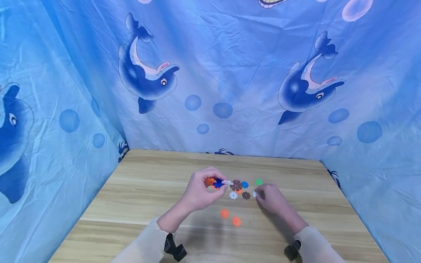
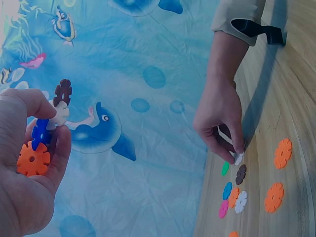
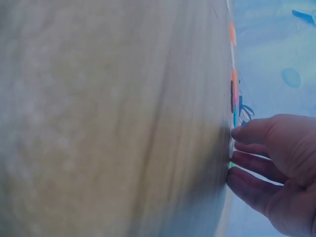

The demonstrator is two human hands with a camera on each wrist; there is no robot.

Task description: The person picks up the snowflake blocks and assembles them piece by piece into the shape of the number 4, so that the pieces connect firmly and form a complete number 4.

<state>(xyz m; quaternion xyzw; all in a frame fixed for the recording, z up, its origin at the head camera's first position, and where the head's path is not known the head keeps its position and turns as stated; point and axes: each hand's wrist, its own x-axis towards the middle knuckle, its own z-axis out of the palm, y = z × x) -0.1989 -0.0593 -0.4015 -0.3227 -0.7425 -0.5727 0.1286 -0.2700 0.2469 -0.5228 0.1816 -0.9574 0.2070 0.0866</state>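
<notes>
My left hand (image 1: 199, 193) pinches a chain of orange, blue, white and brown flower discs (image 2: 42, 130). My right hand (image 1: 271, 198) pinches one white flower disc (image 1: 254, 194) down at the wooden table (image 1: 131, 204).

The flat plastic flower chain (image 2: 41, 132) is orange, dark blue, white and brown. Loose flat plastic flowers (image 2: 283, 153) are orange, white, brown, blue, green and pink. The wooden surface (image 1: 144, 204) is light tan with darker stripes. The blue cloth (image 1: 217, 54) has dark blue dolphins (image 1: 133, 76) with white bellies and blue bubbles (image 1: 222, 110). The sleeves (image 1: 144, 241) are cream.
</notes>
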